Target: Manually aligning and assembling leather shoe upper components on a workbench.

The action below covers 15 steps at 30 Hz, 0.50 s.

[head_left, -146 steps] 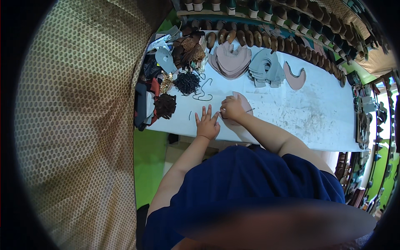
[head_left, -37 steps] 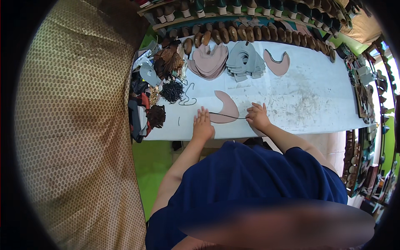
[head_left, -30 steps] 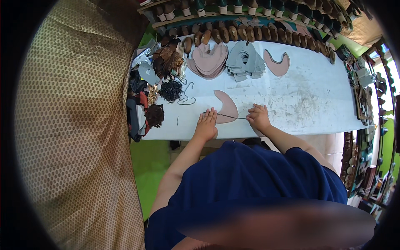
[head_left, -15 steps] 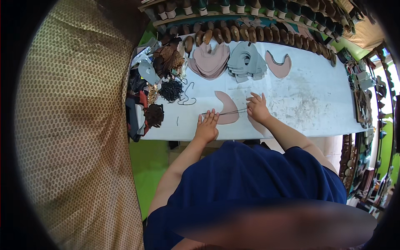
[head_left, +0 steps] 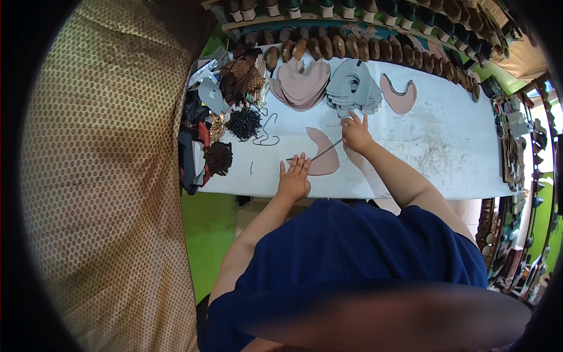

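Pink piece: a flat, matte, dusty-pink crescent (head_left: 329,162) lying on the white tabletop (head_left: 404,149) between the two hands, near the table's front edge; its upper horn narrows to a blunt tip, and the outer edge swells round to the right.
Dark cord: a thin, dark cord (head_left: 327,149), twisted or braided by its look (too fine here to say which), running straight and slanting across the crescent, up toward the right.
Left hand: the left hand (head_left: 293,180) lies palm down with fingers extended and slightly parted, the fingertips over the cord and the crescent's left end; nothing is grasped.
Right hand: the right hand (head_left: 356,135), beyond the crescent's right side, pinches the cord near the thumb, other fingers raised and spread.
Behind the hands: a stack of pink pieces (head_left: 300,94), a grey stack (head_left: 366,101) with a central hole, and a single pink piece with a dark inner edge (head_left: 402,104).
Hidden: the crescent's lower left end lies under the left fingers; the cord's end at the right hand is covered by the fingers.
Hard to make out: whether the cord touches the crescent along its length; a blurred patch covers part of the lower edge.
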{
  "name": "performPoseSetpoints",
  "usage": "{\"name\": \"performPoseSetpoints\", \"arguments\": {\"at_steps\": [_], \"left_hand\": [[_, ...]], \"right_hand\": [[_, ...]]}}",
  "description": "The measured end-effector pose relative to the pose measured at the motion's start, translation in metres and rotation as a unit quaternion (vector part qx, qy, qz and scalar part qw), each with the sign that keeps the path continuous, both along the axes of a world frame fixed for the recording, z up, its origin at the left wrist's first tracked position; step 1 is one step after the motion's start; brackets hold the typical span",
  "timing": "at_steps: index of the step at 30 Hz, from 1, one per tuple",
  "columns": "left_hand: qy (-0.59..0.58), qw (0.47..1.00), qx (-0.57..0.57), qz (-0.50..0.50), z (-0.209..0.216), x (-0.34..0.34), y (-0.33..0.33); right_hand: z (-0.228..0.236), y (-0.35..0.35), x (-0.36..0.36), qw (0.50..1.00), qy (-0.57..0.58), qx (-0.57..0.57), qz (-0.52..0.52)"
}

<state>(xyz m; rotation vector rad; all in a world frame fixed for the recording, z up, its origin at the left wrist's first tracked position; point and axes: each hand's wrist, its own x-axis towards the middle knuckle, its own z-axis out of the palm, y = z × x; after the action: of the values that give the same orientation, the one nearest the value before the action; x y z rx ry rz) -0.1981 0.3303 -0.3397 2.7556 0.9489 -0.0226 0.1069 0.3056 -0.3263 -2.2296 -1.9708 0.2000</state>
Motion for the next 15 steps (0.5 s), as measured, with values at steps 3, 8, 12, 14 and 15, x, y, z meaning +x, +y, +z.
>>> {"name": "performPoseSetpoints", "arguments": {"at_steps": [3, 8, 12, 14, 15], "left_hand": [[0.007, 1.000, -0.001, 0.003, 0.000, 0.001, -0.001], [0.015, 1.000, 0.018, 0.001, 0.000, 0.003, -0.004], [0.003, 1.000, 0.023, 0.002, -0.007, 0.001, -0.004], [-0.004, 1.000, 0.025, 0.008, -0.008, 0.002, -0.003], [-0.004, 1.000, 0.025, 0.007, -0.007, 0.002, -0.003]], "right_hand": [[-0.001, 0.006, -0.001, 1.000, -0.004, -0.010, -0.006], [-0.004, 0.004, -0.003, 1.000, 0.008, 0.000, -0.008], [-0.017, -0.008, -0.002, 0.999, 0.027, 0.042, 0.006], [-0.027, -0.017, -0.005, 0.996, 0.034, 0.077, -0.001], [-0.030, -0.022, -0.007, 0.993, 0.041, 0.113, -0.008]]}}
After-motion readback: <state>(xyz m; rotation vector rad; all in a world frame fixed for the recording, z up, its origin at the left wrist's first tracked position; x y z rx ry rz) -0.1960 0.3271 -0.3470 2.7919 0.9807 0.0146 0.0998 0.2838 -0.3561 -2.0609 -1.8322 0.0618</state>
